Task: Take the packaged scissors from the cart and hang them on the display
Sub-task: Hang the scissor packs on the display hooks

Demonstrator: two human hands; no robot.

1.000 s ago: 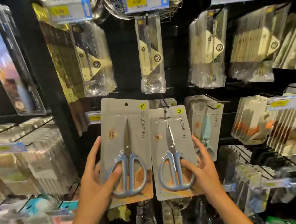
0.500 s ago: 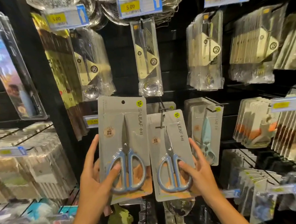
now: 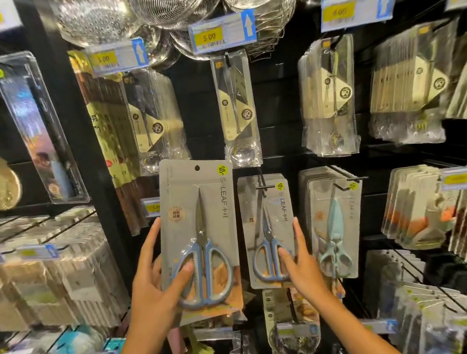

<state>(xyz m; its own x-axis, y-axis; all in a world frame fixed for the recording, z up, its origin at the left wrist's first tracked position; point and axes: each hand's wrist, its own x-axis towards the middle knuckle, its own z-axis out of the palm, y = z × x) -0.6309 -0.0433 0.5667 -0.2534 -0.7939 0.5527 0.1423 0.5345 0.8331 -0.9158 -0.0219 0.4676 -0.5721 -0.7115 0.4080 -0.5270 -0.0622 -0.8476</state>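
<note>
My left hand (image 3: 152,290) grips a grey card pack of blue-handled scissors (image 3: 217,205) by its lower left, thumb across the handles. The pack is upright in front of the display, and its hang hole is free of any hook. Just right of it, a second identical scissors pack (image 3: 272,201) hangs on a black display hook (image 3: 263,187), in front of more packs of the same kind. My right hand (image 3: 305,268) holds this hung pack at its lower right edge, thumb on the front over the handles.
Pale green scissors packs (image 3: 335,225) hang on the neighbouring hook to the right. Bagged spoons (image 3: 237,107) and price tags (image 3: 222,34) hang above, with metal strainers (image 3: 176,4) at the top. A black upright (image 3: 66,133) stands left of the bay.
My right hand has slid its pack further back along the hook, so the hook tip now sticks out in front. The left pack has stayed beside it.
</note>
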